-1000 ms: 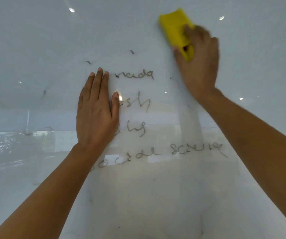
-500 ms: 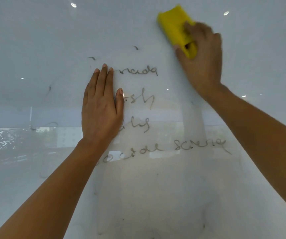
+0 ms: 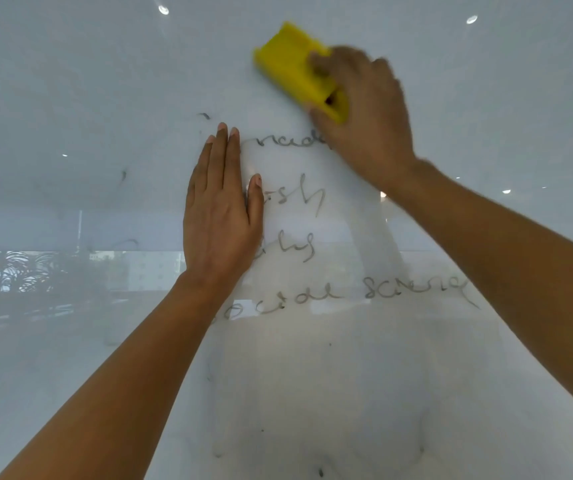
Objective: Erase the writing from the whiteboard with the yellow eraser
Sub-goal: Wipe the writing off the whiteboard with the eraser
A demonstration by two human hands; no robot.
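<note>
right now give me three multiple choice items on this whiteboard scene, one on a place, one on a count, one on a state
1. Where is the yellow eraser relative to the writing?
A. Above the top line
B. Below the bottom line
C. Left of the left hand

2. How many lines of writing still show on the whiteboard?
A. One
B. Four
C. Seven

3. What is the left hand doing?
A. Gripping a marker
B. Lying flat and open on the board
C. Hanging off the board

Key:
1 A, the eraser sits above the top line, near the board's upper part.
2 B, four rows run from that line down to the bottom line.
3 B, its fingers are stretched out against the surface, while the right hand holds the eraser.
</note>
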